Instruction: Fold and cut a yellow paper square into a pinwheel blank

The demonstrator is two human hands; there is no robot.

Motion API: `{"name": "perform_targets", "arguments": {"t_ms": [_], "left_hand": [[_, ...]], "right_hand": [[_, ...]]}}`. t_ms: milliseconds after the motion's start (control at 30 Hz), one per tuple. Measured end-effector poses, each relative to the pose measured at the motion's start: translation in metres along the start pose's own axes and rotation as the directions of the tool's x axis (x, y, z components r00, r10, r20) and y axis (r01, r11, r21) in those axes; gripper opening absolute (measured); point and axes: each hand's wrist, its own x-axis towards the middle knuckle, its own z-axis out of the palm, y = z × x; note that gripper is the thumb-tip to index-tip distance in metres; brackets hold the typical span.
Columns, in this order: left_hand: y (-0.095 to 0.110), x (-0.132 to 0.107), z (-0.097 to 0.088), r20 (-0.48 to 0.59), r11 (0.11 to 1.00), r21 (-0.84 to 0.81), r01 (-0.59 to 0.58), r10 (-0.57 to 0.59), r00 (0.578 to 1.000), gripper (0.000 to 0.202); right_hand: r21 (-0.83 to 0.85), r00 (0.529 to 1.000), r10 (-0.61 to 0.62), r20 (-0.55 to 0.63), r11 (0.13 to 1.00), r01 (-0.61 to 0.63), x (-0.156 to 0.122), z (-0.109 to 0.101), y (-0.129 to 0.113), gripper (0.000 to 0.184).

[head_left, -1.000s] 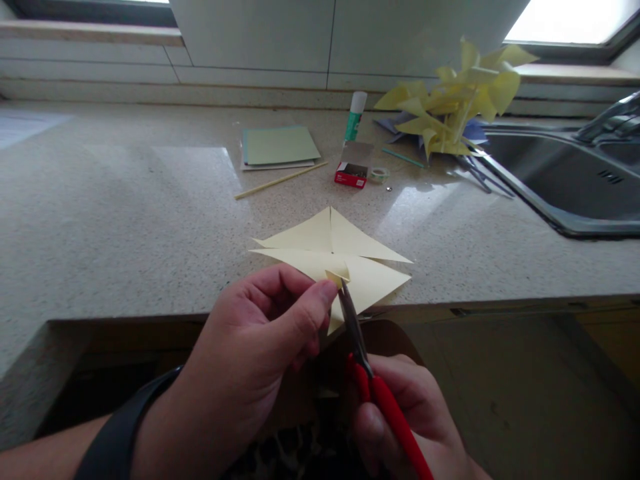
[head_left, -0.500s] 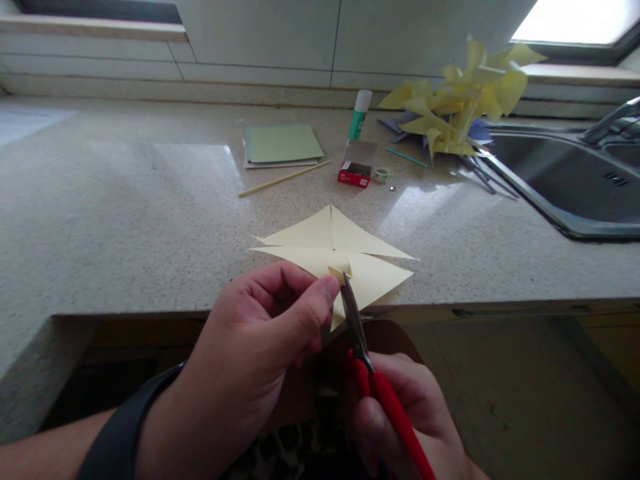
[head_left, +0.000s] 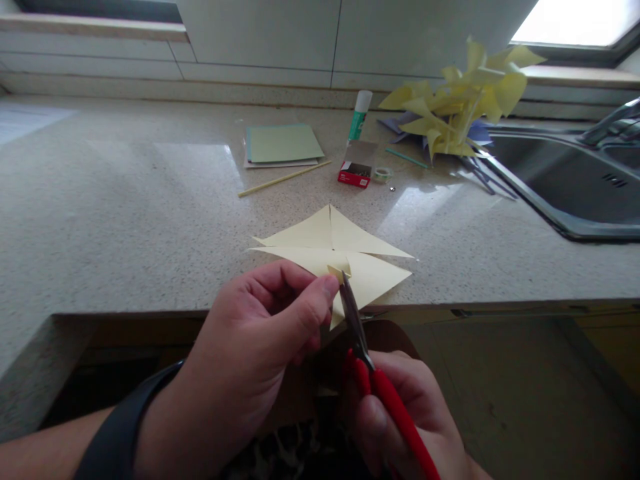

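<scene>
Between thumb and forefinger, my left hand (head_left: 265, 327) pinches a small folded piece of yellow paper (head_left: 336, 272). My right hand (head_left: 410, 407) grips red-handled scissors (head_left: 395, 407), whose blade tips meet that small piece just right of my left thumb. Beneath and beyond lies a pale yellow paper square (head_left: 370, 268) with slits cut in from its corners toward a dark dot at the middle. It rests at the counter's front edge, one corner hanging past it. My left fingertips and the scissors cover part of it.
Behind lie a stack of coloured paper (head_left: 285, 143), a yellow stick (head_left: 285, 179), a glue stick (head_left: 359, 115), a small red box (head_left: 355, 172), a tape roll (head_left: 383, 175) and a green stick (head_left: 406, 157). Yellow paper pinwheels (head_left: 455, 100) stand by the steel sink (head_left: 565, 230).
Very little differs. The scissors and both hands have barely shifted, and the yellow paper square has moved a few pixels to the left.
</scene>
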Motion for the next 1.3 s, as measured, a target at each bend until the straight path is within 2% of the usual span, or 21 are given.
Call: {"name": "perform_targets", "arguments": {"t_ms": [133, 233, 400, 467, 533, 633, 733, 900, 1133, 1300], "left_hand": [[0.001, 0.001, -0.004, 0.037, 0.999, 0.036, 0.011, -0.012, 0.999, 0.029], [0.001, 0.002, -0.005, 0.042, 0.999, 0.049, 0.024, -0.026, 0.999, 0.029], [0.000, 0.002, -0.004, 0.038, 0.999, 0.041, 0.032, -0.033, 0.999, 0.030], [0.001, 0.002, -0.003, 0.046, 0.998, 0.049, 0.037, -0.040, 0.998, 0.029], [0.002, 0.003, -0.003, 0.056, 0.997, 0.066, 0.043, -0.047, 0.997, 0.029], [0.008, 0.006, -0.005, 0.119, 0.993, 0.098, 0.072, -0.084, 0.989, 0.030], [0.014, 0.009, -0.007, 0.197, 0.980, 0.171, 0.102, -0.135, 0.971, 0.030], [0.020, 0.011, -0.008, 0.251, 0.966, 0.238, 0.102, -0.163, 0.954, 0.028], [0.023, 0.010, -0.007, 0.260, 0.954, 0.262, 0.144, -0.213, 0.942, 0.026], [0.025, 0.010, -0.008, 0.285, 0.951, 0.279, 0.131, -0.212, 0.935, 0.026]], "right_hand": [[0.150, 0.991, 0.100, 0.086, 0.982, -0.112, -0.004, -0.007, -0.001, 0.053], [0.196, 0.984, 0.122, 0.130, 0.970, -0.146, -0.007, -0.011, -0.001, 0.053], [0.219, 0.987, 0.123, 0.101, 0.965, -0.142, -0.007, -0.011, -0.002, 0.053], [0.227, 0.986, 0.116, 0.122, 0.964, -0.142, -0.006, -0.011, -0.003, 0.052], [0.248, 0.977, 0.149, 0.150, 0.951, -0.183, -0.007, -0.013, -0.004, 0.051], [0.289, 0.967, 0.227, 0.113, 0.924, -0.250, -0.016, -0.021, -0.004, 0.051], [0.301, 0.978, 0.195, 0.078, 0.930, -0.210, -0.030, -0.036, -0.001, 0.044], [0.384, 0.964, 0.229, 0.132, 0.885, -0.263, -0.046, -0.052, 0.003, 0.038], [0.381, 0.940, 0.302, 0.161, 0.859, -0.342, -0.046, -0.053, 0.002, 0.042], [0.439, 0.929, 0.248, 0.276, 0.827, -0.351, -0.037, -0.049, -0.007, 0.040]]}}
